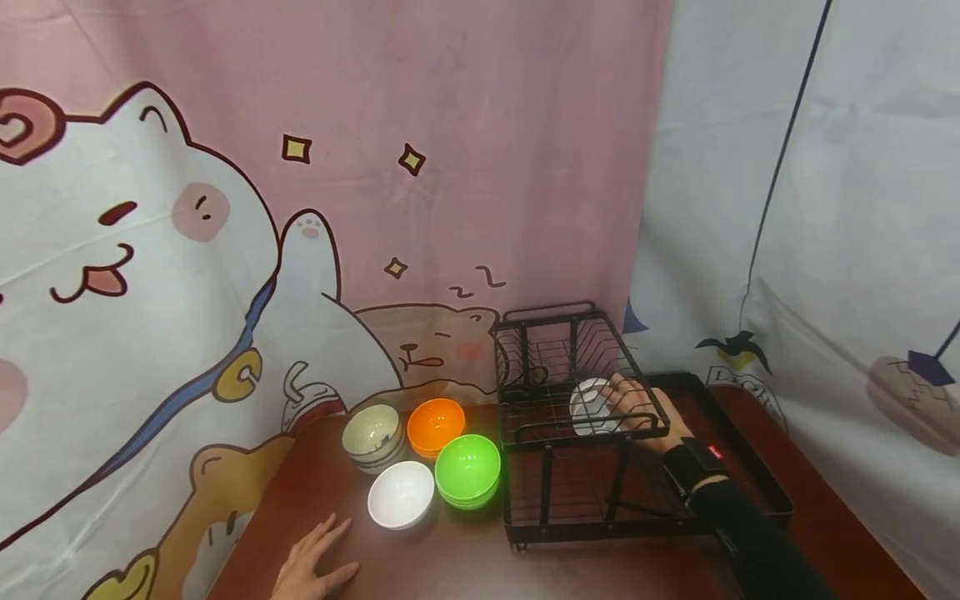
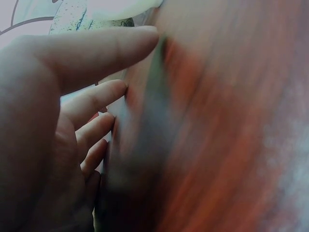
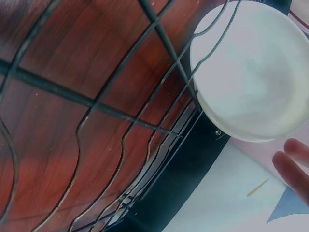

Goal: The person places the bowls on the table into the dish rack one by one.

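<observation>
Behind the wires of the black dish rack [image 1: 551, 440], a small white bowl [image 1: 588, 408] stands tilted. My right hand [image 1: 645, 412] holds it at its right side, partly covered by the rack's wires. In the right wrist view the bowl [image 3: 256, 72] shows large beyond the wires, two fingertips [image 3: 294, 164] lie by its rim, and the thumb is hidden. My left hand [image 1: 313, 560] rests on the table with fingers spread and holds nothing. Nearest to it is another white bowl [image 1: 401, 495].
Beside that white bowl stand stacked green bowls [image 1: 468, 472], orange bowls [image 1: 437, 427] and patterned light bowls [image 1: 372, 437]. A black tray [image 1: 750, 467] extends right of the rack on the brown table [image 1: 420, 567]. Printed curtains [image 1: 480, 167] hang behind.
</observation>
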`<action>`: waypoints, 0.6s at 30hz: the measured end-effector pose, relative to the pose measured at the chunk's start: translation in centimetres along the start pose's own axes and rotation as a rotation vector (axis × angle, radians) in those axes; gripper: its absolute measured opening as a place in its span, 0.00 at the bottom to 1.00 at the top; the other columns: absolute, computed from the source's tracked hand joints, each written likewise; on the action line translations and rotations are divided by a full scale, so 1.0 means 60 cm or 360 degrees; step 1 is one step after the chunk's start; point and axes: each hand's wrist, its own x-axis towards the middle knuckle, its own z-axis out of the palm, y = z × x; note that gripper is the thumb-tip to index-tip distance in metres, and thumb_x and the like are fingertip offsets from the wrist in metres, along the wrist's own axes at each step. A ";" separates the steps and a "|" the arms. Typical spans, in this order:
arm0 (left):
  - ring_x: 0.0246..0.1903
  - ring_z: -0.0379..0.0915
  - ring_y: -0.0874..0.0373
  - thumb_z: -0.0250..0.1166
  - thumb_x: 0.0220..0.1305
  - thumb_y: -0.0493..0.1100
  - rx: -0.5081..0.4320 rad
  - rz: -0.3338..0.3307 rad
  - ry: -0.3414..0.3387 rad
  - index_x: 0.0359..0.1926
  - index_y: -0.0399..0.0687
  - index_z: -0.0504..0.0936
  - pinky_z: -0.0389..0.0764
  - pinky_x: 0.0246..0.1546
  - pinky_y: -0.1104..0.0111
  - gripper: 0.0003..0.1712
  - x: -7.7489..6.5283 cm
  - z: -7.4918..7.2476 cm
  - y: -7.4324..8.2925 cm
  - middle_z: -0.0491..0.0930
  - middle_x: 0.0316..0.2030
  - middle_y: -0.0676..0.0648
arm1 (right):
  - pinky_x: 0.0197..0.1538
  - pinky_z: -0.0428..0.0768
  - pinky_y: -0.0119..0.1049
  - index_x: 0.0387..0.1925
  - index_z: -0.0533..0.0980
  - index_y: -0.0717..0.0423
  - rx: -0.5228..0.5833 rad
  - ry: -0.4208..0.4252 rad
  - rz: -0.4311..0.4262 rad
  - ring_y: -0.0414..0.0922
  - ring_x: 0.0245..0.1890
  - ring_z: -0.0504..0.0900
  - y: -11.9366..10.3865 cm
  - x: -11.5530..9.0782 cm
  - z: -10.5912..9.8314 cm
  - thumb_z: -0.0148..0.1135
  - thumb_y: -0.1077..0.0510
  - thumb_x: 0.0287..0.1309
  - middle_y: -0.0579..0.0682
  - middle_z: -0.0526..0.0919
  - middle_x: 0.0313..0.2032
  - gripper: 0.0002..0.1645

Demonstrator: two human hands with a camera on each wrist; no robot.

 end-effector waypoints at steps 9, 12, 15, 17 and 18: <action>0.72 0.59 0.26 0.77 0.53 0.63 -0.0005 0.0049 0.0051 0.70 0.54 0.77 0.64 0.61 0.25 0.45 0.005 0.006 -0.007 0.66 0.76 0.35 | 0.44 0.87 0.49 0.43 0.84 0.59 -0.0005 -0.0132 0.0120 0.54 0.43 0.87 -0.008 -0.001 0.002 0.73 0.65 0.50 0.58 0.88 0.45 0.16; 0.71 0.59 0.25 0.77 0.52 0.64 -0.0002 0.0041 0.0050 0.70 0.54 0.77 0.65 0.59 0.24 0.46 0.008 0.010 -0.011 0.66 0.75 0.34 | 0.43 0.87 0.49 0.46 0.84 0.57 -0.0055 -0.0273 0.0194 0.54 0.43 0.87 -0.011 -0.002 0.001 0.72 0.63 0.53 0.57 0.87 0.46 0.17; 0.72 0.57 0.23 0.76 0.54 0.64 -0.0014 -0.0002 -0.0003 0.71 0.53 0.75 0.64 0.59 0.23 0.46 0.011 0.009 -0.008 0.64 0.76 0.34 | 0.43 0.87 0.50 0.49 0.84 0.57 -0.0061 -0.0380 0.0248 0.54 0.44 0.87 -0.014 0.000 -0.003 0.71 0.63 0.55 0.57 0.86 0.46 0.17; 0.71 0.58 0.22 0.74 0.57 0.64 0.0009 -0.0038 -0.0012 0.71 0.52 0.75 0.64 0.59 0.23 0.44 0.014 0.004 0.004 0.65 0.76 0.33 | 0.46 0.87 0.51 0.50 0.83 0.57 -0.0073 -0.0428 0.0247 0.55 0.45 0.87 -0.013 -0.001 -0.004 0.72 0.63 0.53 0.57 0.86 0.47 0.20; 0.71 0.58 0.23 0.73 0.59 0.64 0.0033 -0.0059 -0.0012 0.71 0.51 0.75 0.64 0.60 0.24 0.43 0.015 0.001 0.014 0.65 0.75 0.33 | 0.47 0.86 0.51 0.50 0.83 0.58 -0.0077 -0.0432 0.0246 0.56 0.46 0.86 -0.012 -0.002 -0.004 0.73 0.63 0.52 0.58 0.85 0.47 0.21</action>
